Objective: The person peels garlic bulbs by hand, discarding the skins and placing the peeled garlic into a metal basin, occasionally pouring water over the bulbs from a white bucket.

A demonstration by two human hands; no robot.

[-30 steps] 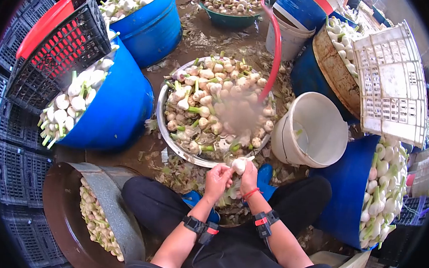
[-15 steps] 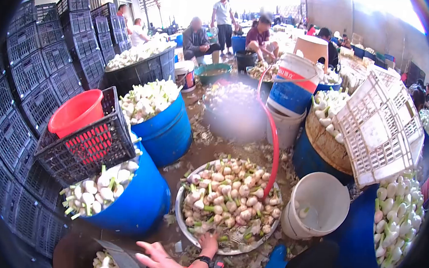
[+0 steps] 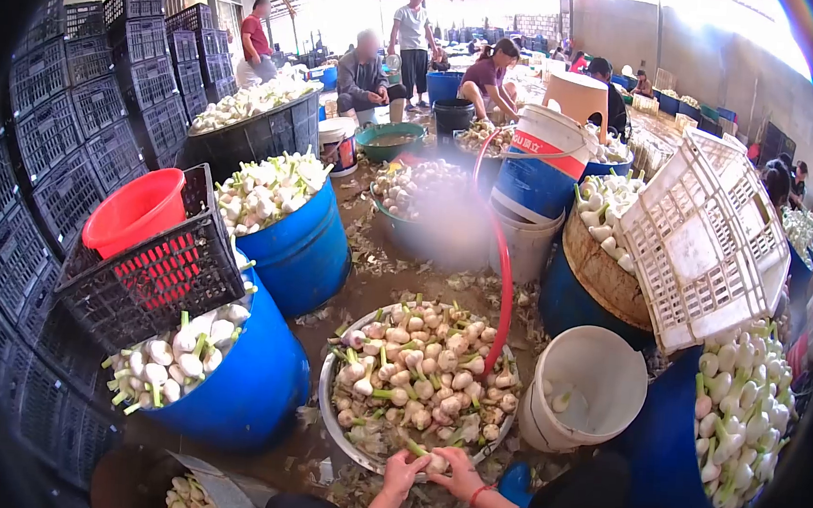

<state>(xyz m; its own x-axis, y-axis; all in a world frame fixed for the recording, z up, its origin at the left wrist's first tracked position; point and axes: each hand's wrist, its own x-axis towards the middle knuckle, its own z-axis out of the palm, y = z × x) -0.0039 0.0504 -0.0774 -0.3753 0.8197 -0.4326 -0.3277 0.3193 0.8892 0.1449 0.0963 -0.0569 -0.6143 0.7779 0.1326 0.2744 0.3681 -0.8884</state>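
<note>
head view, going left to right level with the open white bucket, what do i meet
Stacked black crates → left blue barrel → metal basin of garlic → open white bucket → right blue barrel

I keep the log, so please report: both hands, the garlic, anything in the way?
Left hand and right hand: both on one garlic bulb. Bulb by near edge of basin. Red hose reaches into basin, clear of hands.

There are two foreground hands (image 3: 400, 475) (image 3: 461, 474), one red tub (image 3: 134, 217) and one red hose (image 3: 504, 297).
</note>
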